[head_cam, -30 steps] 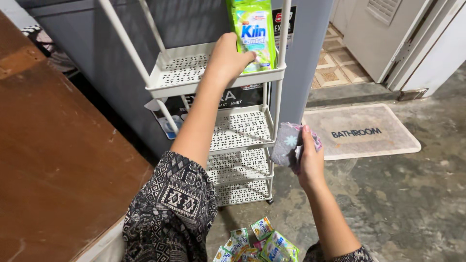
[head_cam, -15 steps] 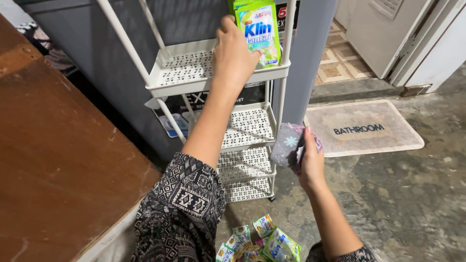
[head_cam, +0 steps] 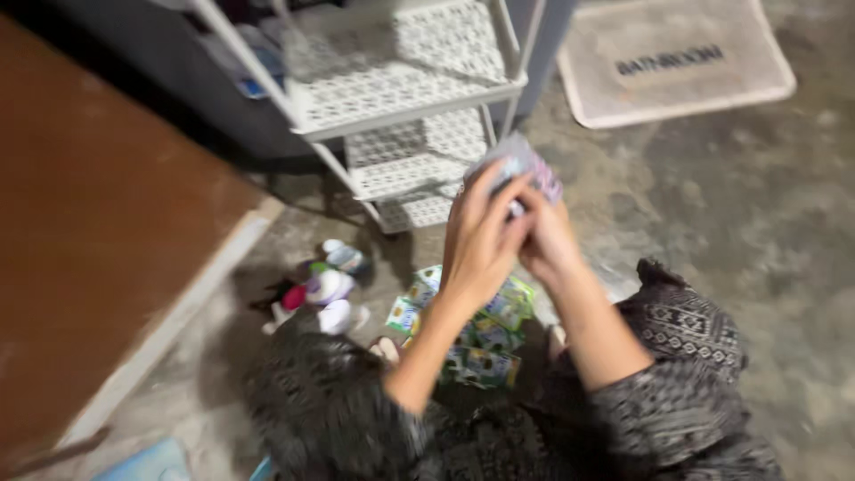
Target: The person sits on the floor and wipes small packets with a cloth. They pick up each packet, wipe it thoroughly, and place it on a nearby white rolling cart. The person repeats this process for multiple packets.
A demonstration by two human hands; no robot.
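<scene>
The picture is motion-blurred. Both hands meet in front of me around a small grey and purple flowered cloth. My left hand closes on its near side and my right hand grips it from the right. Below my hands a pile of green and yellow sachets lies on the concrete floor. The white perforated shelf rack stands just beyond my hands, its lower tiers showing.
A brown wooden tabletop fills the left side. Small white, pink and purple bottles lie on the floor by the rack's foot. A pale bath mat lies at the top right. A light blue object sits at the bottom left.
My left hand has left the green pouch on the top shelf and come down to join the right hand on the cloth. The view has tilted down toward the floor.
</scene>
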